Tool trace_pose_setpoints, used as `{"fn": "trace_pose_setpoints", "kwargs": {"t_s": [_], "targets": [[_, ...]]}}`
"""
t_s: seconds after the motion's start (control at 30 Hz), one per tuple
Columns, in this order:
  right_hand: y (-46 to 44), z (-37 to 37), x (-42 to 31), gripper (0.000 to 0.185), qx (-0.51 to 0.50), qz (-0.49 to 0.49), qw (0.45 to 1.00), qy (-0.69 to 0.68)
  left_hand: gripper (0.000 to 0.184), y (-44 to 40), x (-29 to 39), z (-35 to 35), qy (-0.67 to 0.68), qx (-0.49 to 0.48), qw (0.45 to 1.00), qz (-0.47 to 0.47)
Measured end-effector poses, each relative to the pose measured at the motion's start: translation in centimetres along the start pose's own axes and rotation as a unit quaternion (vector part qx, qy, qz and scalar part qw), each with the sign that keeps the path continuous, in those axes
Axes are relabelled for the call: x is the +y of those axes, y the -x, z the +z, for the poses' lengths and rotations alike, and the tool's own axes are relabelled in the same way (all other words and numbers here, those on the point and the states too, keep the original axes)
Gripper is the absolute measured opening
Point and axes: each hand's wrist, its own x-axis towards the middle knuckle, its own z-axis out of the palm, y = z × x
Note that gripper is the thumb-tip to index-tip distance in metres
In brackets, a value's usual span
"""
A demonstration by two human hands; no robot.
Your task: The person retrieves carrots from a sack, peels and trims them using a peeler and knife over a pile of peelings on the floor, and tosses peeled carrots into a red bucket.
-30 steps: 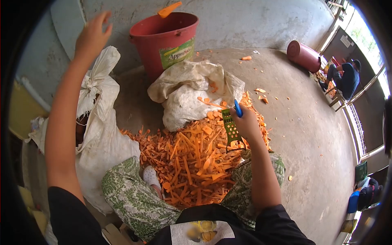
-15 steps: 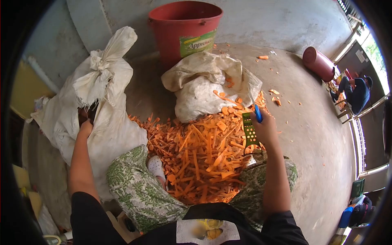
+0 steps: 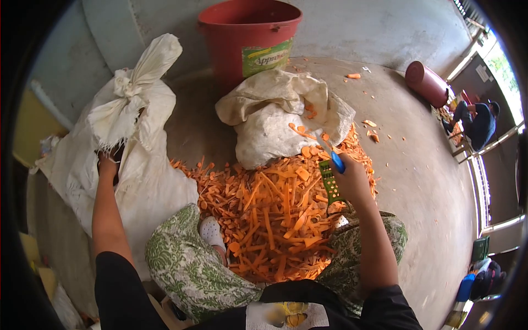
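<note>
My left hand [image 3: 106, 163] reaches into a dark opening in the side of a tied white woven sack [image 3: 146, 170]. Its fingers are hidden inside. My right hand [image 3: 353, 179] is closed around the blue handle of a knife [image 3: 337, 161], with the blade angled up and left. Just beside that hand is a green strip full of holes [image 3: 329, 179]; I cannot tell whether the hand holds it too. Below the knife, a heap of orange carrot peelings and slices [image 3: 275, 214] spreads between my legs.
A slumped, open white sack [image 3: 269, 135] rests behind the heap. Beyond it stands a large red bucket [image 3: 225, 47]. Another red bucket [image 3: 426, 85] lies tipped at the right, near a seated person [image 3: 478, 126]. Carrot scraps dot the concrete floor.
My left hand has gone a little further into the sack's opening. My right hand has shifted slightly down and left with the knife, whose blade now leans more to the left.
</note>
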Motion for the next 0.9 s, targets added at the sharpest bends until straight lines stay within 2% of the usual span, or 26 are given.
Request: {"fn": "trace_pose_setpoints", "kwargs": {"t_s": [0.07,0.17,0.3,0.37,0.47,0.53,0.57,0.6,0.63,0.67,0.73,0.8,0.9], "targets": [[0.0,0.1,-0.2,0.023,-0.004,0.009,1.000,0.022,0.045,-4.9,-4.1,9.0,-0.106,0.054,0.993,-0.007],[-0.3,0.5,-0.2,0.021,-0.016,0.031,0.999,0.035,0.045,-3.0,-0.9,4.3,-0.067,-0.012,0.997,-0.025],[-0.6,1.1,0.1,0.020,-0.023,0.021,0.999,0.038,0.045,-3.2,1.1,2.1,-0.062,-0.033,0.997,-0.028],[-0.8,1.1,-0.5,0.015,-0.058,0.036,0.997,0.039,0.046,-3.0,1.9,1.4,-0.060,-0.037,0.997,-0.035],[-0.9,1.8,-0.2,0.014,-0.049,0.021,0.998,0.034,0.046,-2.6,2.2,0.6,-0.061,-0.043,0.997,-0.034],[-1.0,1.8,-0.1,0.014,-0.042,0.016,0.998,0.036,0.053,-2.8,0.9,1.6,-0.009,-0.042,0.998,0.052],[-0.9,1.8,-0.1,0.015,-0.035,0.012,0.999,0.036,0.053,-3.0,0.2,2.4,-0.010,-0.040,0.998,0.050],[-0.8,1.7,-0.1,0.015,-0.035,0.008,0.999,0.033,0.054,-3.3,-1.2,4.1,0.346,-0.075,0.935,-0.025],[-0.8,1.6,-0.2,0.016,-0.028,0.013,0.999,0.023,0.056,-3.3,-2.3,4.6,0.655,-0.095,0.743,-0.095],[-0.8,1.5,-0.3,0.016,-0.021,0.017,1.000,0.012,0.049,1.2,1.6,-5.6,0.642,-0.239,0.702,-0.196],[-0.5,0.9,-1.0,0.017,-0.019,0.021,1.000,-0.009,0.043,5.0,4.0,-11.1,0.772,-0.187,0.588,-0.154],[-0.2,0.4,-1.8,0.018,-0.022,0.014,0.999,-0.032,0.047,11.1,7.7,-20.5,0.800,-0.216,0.552,-0.096],[0.3,-0.1,-2.4,0.022,-0.008,0.020,0.998,-0.065,0.048,15.7,9.9,-24.0,0.830,-0.230,0.506,-0.043]]}}
